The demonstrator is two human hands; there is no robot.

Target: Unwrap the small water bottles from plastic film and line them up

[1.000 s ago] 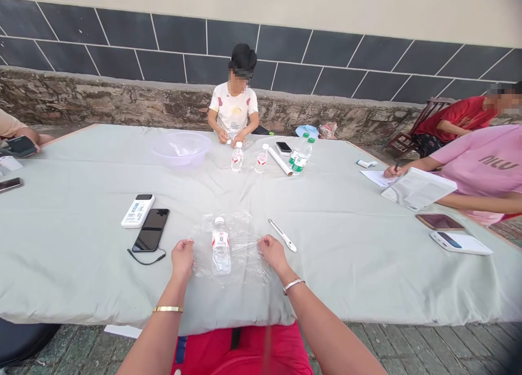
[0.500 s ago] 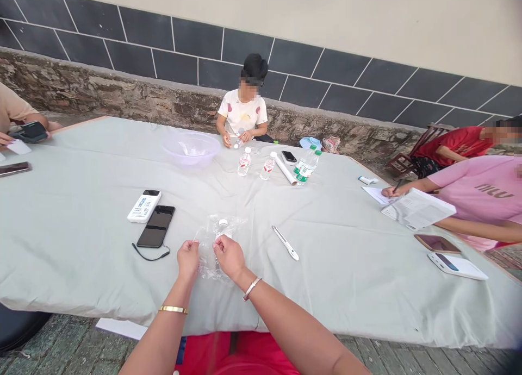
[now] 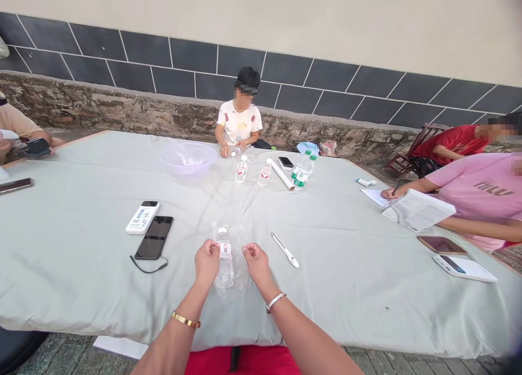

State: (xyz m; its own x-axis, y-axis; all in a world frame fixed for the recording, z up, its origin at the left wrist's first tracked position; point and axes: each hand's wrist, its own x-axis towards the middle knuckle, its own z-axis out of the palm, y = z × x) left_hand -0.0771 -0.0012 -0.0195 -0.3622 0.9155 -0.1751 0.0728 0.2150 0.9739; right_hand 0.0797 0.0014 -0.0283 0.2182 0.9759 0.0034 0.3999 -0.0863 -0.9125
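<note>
A small clear plastic bottle (image 3: 225,261) with a white cap and a pink-and-white label is on the table in front of me. Clear plastic film (image 3: 241,280) spreads under and around it. My left hand (image 3: 207,262) pinches the film's left side, close beside the bottle's label. On the other side, my right hand (image 3: 256,263) is closed at the film's right edge, apart from the bottle. Whether the film is a bag or a loose sheet I cannot tell. A white pen-like cutter (image 3: 284,250) lies to the right of my right hand.
Left of my hands are a black phone (image 3: 154,237) and a white power bank (image 3: 142,217). Beyond stand two small bottles (image 3: 241,169), a film roll (image 3: 283,176), green-capped bottles (image 3: 304,171) and a purple basin (image 3: 188,168). A person (image 3: 239,117) sits opposite; others sit at the sides.
My hands have shifted right and the right hand has moved off the bottle to the film's right side. The bottle's label now shows between my hands. The view has tilted slightly upward.
</note>
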